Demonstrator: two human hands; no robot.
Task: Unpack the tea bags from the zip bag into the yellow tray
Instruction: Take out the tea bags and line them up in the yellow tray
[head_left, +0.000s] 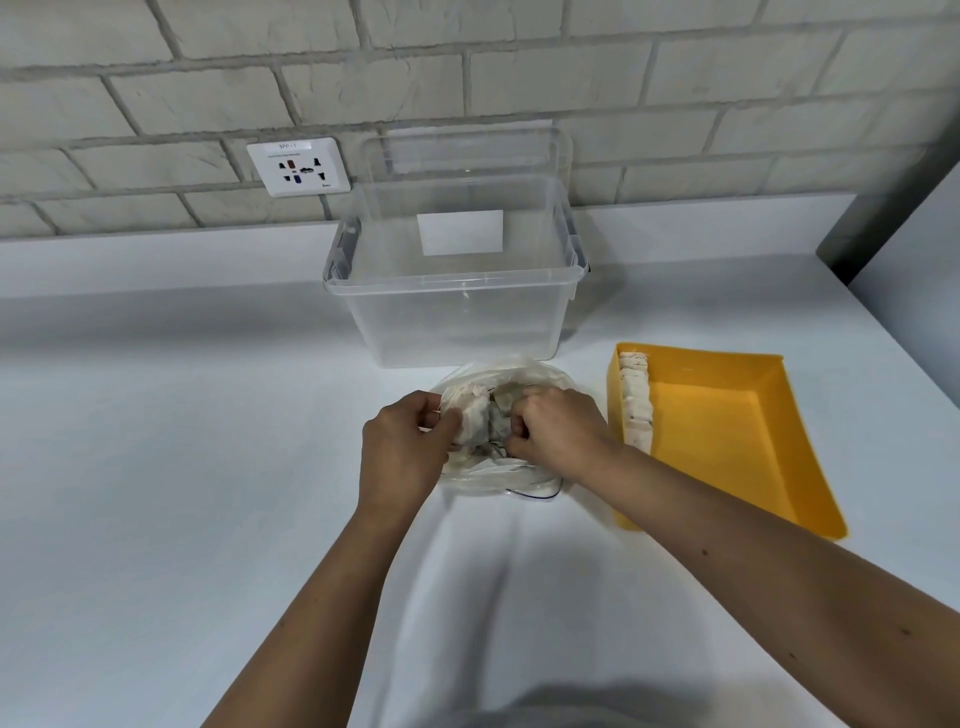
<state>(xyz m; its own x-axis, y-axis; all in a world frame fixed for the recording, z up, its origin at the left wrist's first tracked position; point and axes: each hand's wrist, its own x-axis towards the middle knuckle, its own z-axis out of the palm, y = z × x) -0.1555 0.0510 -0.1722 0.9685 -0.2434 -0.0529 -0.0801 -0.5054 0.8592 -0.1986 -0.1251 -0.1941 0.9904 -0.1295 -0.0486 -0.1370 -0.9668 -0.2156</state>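
Note:
A clear zip bag (498, 480) lies crumpled on the white counter in the middle of the view, with white tea bags (475, 423) bunched inside it. My left hand (402, 447) grips the tea bags and the bag's left side. My right hand (558, 428) is closed on tea bags at the bag's right side. Just to the right stands the yellow tray (727, 436), with a row of several tea bags (636, 402) lined up along its left wall. What lies under my fingers is hidden.
An open clear plastic bin (452, 312) stands right behind the zip bag, its lid leaning on the brick wall. A wall socket (298, 166) sits at the back left. A grey panel (904, 228) rises at the far right.

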